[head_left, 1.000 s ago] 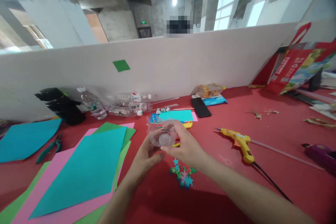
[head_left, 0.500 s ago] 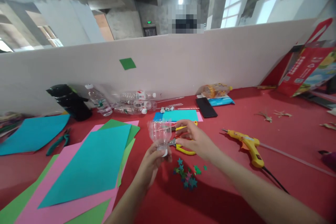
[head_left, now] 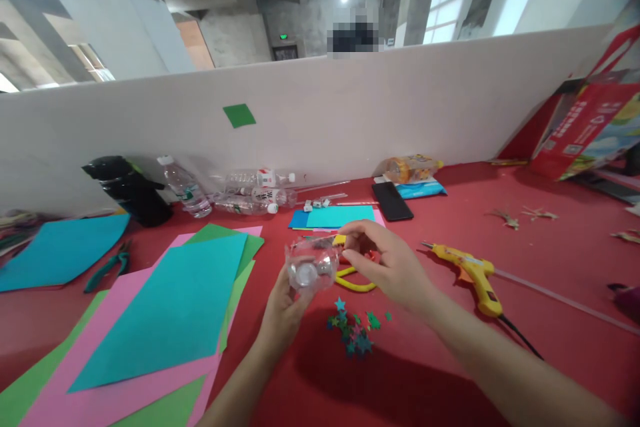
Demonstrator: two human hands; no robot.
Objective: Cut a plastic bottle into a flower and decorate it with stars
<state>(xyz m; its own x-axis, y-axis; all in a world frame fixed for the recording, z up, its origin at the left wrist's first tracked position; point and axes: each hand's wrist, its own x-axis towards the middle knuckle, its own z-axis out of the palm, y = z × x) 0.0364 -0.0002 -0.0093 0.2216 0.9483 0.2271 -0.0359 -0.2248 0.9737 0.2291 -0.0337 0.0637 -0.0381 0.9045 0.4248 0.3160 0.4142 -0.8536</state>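
Observation:
My left hand (head_left: 283,310) is closed round a cut-off clear plastic bottle top (head_left: 310,265), tipped so that its white cap faces me. Just to its right, my right hand (head_left: 387,263) hovers with fingers curled and pinched near the bottle's rim; what they pinch is too small to make out. Under the right hand lie scissors with yellow handles (head_left: 355,280) on the red table (head_left: 450,360). A small heap of coloured paper stars (head_left: 353,330) lies in front of both hands.
Teal, pink and green paper sheets (head_left: 165,310) spread at left, green pliers (head_left: 107,265) beside them. A yellow glue gun (head_left: 467,270) with its cord lies at right. Plastic bottles (head_left: 245,193), a black phone (head_left: 393,200), a snack bag (head_left: 413,168) line the white partition (head_left: 400,100).
The left hand tipped the bottle top from upright with its open end up to lying with the cap toward me. The right hand drew back slightly from the scissors toward the bottle.

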